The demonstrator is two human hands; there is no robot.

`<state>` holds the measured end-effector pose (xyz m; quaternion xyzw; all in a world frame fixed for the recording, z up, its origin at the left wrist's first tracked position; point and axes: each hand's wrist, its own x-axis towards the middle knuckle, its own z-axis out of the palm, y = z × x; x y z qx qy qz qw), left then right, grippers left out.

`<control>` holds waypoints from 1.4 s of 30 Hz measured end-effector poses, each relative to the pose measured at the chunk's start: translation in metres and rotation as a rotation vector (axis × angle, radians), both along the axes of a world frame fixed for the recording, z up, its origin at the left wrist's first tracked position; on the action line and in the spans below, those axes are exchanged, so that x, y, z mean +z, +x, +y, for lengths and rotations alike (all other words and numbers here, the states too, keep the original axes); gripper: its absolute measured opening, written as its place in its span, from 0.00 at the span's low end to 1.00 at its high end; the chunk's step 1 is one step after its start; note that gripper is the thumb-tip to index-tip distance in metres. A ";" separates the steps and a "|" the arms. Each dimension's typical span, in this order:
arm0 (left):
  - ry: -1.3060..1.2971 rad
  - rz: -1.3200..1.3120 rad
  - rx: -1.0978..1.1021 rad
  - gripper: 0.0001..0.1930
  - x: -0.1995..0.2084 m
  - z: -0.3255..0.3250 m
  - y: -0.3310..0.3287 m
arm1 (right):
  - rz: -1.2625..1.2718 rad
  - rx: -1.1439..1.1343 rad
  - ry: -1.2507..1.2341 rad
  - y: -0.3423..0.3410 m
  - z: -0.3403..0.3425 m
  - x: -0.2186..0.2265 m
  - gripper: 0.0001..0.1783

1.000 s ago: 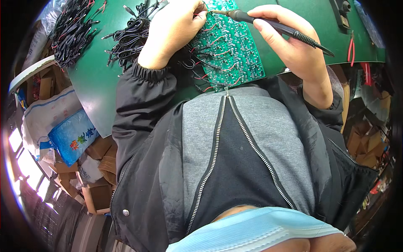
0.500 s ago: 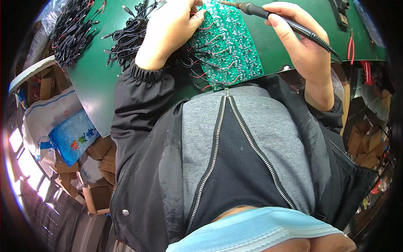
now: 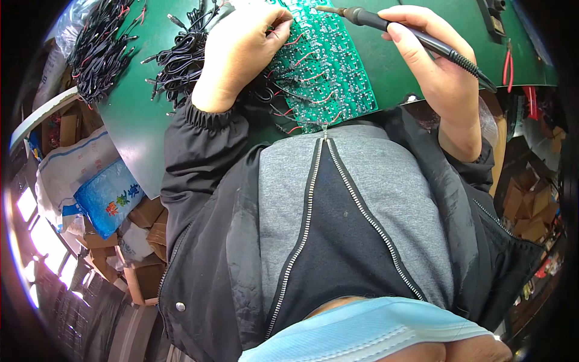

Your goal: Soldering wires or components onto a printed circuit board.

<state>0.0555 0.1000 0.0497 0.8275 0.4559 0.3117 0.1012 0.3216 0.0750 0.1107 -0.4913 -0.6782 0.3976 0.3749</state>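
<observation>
A green circuit board [image 3: 350,90] full of small components lies at the table's near edge, against my grey top. Several black cables with red wire ends [image 3: 312,78] run onto its left side. My left hand [image 3: 241,51] is over the board's upper left edge, thumb and fingers pinched together; what they hold is hidden. My right hand [image 3: 437,72] grips a soldering iron [image 3: 386,25] by its black handle. Its brown tip points left over the upper part of the board; whether it touches cannot be made out.
Two bundles of black cables [image 3: 105,57] [image 3: 181,63] lie on the green table [image 3: 129,114] at the left. Red-handled pliers [image 3: 508,67] and a dark stand-like object [image 3: 493,18] are at the right. Cardboard boxes [image 3: 142,280] and a blue bag [image 3: 108,196] are below on the left.
My left hand has come slightly nearer to me along the board's left edge, its fingers still pinched. The soldering iron stays nearly in place in my right hand.
</observation>
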 end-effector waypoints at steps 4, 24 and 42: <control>-0.027 0.044 0.007 0.05 0.004 0.001 0.005 | -0.001 0.068 0.052 0.008 0.005 -0.010 0.09; -0.086 0.094 -0.017 0.02 0.015 0.001 0.005 | 0.059 0.163 0.024 0.006 0.007 -0.015 0.11; -0.021 0.086 0.009 0.03 0.009 0.000 0.003 | -0.115 0.289 0.052 0.000 0.011 -0.002 0.10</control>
